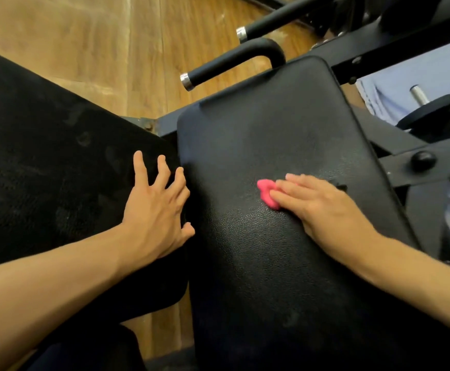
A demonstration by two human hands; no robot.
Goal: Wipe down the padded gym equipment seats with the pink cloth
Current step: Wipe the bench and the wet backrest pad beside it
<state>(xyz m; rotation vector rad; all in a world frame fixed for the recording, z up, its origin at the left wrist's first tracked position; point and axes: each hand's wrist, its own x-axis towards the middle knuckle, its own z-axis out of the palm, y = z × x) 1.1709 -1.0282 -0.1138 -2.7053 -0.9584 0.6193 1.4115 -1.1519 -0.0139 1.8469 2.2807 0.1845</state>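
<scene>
A long black padded seat [266,135] runs down the middle of the view. My right hand [317,202] lies flat on it with straight fingers and presses the pink cloth [268,194], most of which is hidden under the palm. A second black pad [44,162] lies to the left. My left hand [157,207] rests on that pad's right edge with its fingers spread and holds nothing.
Two black handle bars with chrome ends [234,62] stick out beyond the seat's far end. The black steel frame with a round knob [423,160] runs along the right. Wooden floor [111,49] lies behind and between the pads.
</scene>
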